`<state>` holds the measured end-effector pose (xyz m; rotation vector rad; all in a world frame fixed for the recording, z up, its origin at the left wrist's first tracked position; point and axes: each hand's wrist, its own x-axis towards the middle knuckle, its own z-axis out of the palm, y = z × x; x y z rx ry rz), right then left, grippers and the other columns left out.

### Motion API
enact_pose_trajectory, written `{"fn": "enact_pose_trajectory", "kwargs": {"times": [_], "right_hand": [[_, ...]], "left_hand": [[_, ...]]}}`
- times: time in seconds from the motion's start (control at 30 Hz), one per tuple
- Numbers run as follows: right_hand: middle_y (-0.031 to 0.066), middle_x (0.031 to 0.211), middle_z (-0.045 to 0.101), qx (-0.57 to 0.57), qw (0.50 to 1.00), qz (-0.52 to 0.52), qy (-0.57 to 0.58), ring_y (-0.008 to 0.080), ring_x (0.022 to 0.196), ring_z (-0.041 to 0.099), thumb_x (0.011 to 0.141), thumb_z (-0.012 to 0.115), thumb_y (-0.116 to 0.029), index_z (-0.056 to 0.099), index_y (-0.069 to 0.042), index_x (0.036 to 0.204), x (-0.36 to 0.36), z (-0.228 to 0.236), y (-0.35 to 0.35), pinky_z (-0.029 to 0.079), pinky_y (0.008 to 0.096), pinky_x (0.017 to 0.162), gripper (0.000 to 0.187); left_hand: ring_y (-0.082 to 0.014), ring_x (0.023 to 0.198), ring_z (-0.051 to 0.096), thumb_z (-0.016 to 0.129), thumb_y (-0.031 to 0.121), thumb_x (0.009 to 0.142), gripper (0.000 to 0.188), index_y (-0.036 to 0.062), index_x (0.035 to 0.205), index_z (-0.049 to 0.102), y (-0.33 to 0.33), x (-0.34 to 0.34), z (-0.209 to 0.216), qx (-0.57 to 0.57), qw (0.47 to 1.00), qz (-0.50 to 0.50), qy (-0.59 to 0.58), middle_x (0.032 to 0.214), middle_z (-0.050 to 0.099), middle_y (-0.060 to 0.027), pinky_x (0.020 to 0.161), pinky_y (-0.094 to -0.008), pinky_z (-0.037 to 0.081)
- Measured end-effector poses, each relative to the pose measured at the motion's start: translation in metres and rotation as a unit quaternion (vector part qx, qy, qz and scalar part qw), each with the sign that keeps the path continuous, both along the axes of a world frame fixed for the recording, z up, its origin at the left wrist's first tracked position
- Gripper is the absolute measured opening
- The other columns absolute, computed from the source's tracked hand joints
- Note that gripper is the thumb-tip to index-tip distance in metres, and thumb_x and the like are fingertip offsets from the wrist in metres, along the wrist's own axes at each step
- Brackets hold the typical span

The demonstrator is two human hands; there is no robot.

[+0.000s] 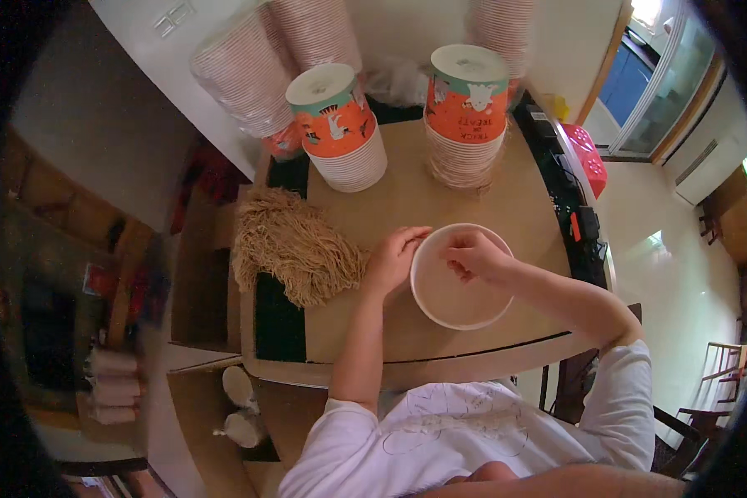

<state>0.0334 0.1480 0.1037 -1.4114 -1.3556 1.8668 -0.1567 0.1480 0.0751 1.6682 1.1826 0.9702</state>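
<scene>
A white-lined round paper bucket (461, 309) stands with its mouth up near the table's front edge. My left hand (396, 261) is curved against its left side, fingertips at the rim, holding it. Over the bucket's opening reaches my right hand (477, 256), its fingers curled down and pressed together inside; whatever they may pinch is hidden. To the left of my left hand lies a bundle of tan, stringy twine (295, 245). Two stacks of nested paper buckets rise at the back, a left stack (334, 124) and a right stack (466, 108), each topped by an orange and green printed one.
More plastic-wrapped bucket stacks (241, 75) lean by the wall behind. A tan board (373, 332) covers the dark green tabletop. Black devices (585, 224) line the right edge, with a red stool (585, 158) beyond. Open cardboard boxes (203, 274) stand left of the table.
</scene>
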Motion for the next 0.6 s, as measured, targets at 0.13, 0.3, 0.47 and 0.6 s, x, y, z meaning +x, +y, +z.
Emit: {"fn": "enact_pose_trajectory", "kwargs": {"times": [0.13,0.3,0.47,0.6], "right_hand": [[0.0002,0.067,0.051,-0.014,1.0,-0.017,0.003,0.0087,0.057,0.049,0.084,0.057,-0.017,0.058,-0.005,0.083,-0.005,0.001,-0.002,0.039,0.0226,0.047,0.012],[-0.0001,0.068,0.051,-0.011,1.0,-0.024,0.01,0.0082,0.06,0.049,0.084,0.057,-0.019,0.058,-0.006,0.083,-0.008,0.003,-0.002,0.038,0.0217,0.05,0.013],[-0.0006,0.069,0.051,-0.023,0.999,-0.021,0.01,0.0076,0.06,0.049,0.085,0.058,-0.02,0.058,-0.007,0.084,-0.008,0.003,0.0,0.038,0.0212,0.05,0.013],[-0.0007,0.068,0.05,-0.019,0.999,-0.027,0.012,0.0074,0.06,0.049,0.085,0.057,-0.02,0.058,-0.006,0.084,-0.009,0.002,0.0,0.038,0.0205,0.05,0.013]], "left_hand": [[-0.0192,0.092,0.059,0.042,0.0,0.085,0.028,0.0008,0.108,0.058,0.0,0.002,-0.002,-0.043,0.997,-0.044,-0.053,0.102,0.061,-0.0115,0.082,-0.0283,0.045],[-0.0185,0.092,0.059,0.042,-0.002,0.084,0.029,0.0008,0.108,0.058,0.0,0.002,-0.001,-0.051,0.993,-0.058,-0.084,0.103,0.061,-0.0103,0.082,-0.0288,0.045],[-0.0168,0.09,0.059,0.045,-0.001,0.085,0.026,0.0003,0.107,0.058,-0.001,0.001,0.001,-0.03,0.997,-0.055,-0.039,0.102,0.061,-0.0104,0.08,-0.028,0.045],[-0.0136,0.089,0.057,0.048,-0.002,0.083,0.025,0.0006,0.105,0.06,-0.005,0.004,0.007,-0.059,0.995,-0.056,-0.055,0.1,0.062,-0.0081,0.079,-0.0271,0.046]]}}
